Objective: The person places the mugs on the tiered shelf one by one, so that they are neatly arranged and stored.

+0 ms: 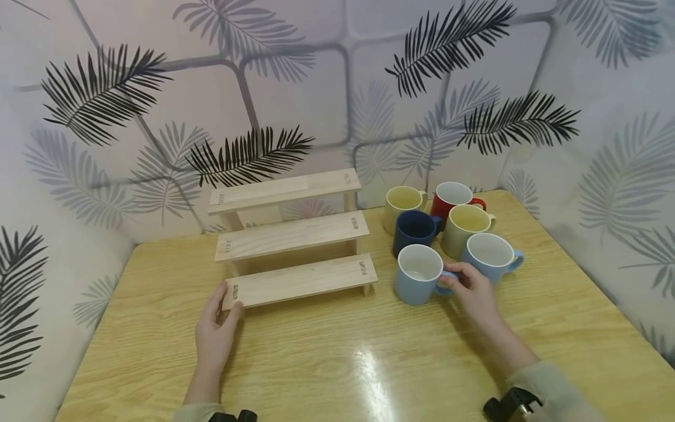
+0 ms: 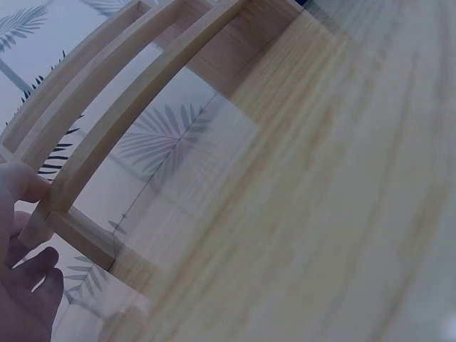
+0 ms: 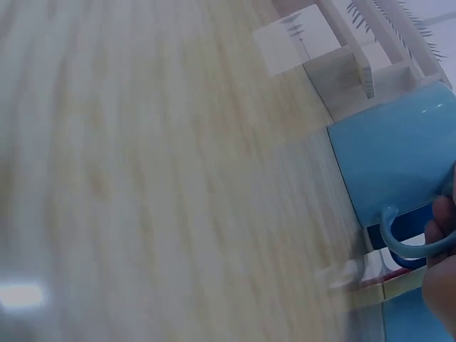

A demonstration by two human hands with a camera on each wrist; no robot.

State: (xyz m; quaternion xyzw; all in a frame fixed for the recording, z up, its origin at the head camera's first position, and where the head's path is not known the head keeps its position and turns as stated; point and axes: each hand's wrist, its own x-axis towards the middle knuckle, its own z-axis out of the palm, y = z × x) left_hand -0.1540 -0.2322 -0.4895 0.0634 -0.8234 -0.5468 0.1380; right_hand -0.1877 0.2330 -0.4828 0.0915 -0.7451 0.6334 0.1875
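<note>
"While I watched from the remote desk, where was the front pale-blue mug (image 1: 415, 287)?"

"Roughly nine o'clock from the right hand (image 1: 471, 296), which pinched its handle (image 1: 445, 288)."

"And the rack (image 1: 292, 235)?"

"Beyond the mug, nine to ten; long axis near nine-to-three. Left hand (image 1: 215, 337) gripped the lowest step (image 1: 300, 283) at its left end. Other mugs (image 1: 459, 241) crowded twelve to three. I noted glossy table (image 1: 295, 363), leaf-print wall (image 1: 327, 111) at twelve."
</note>
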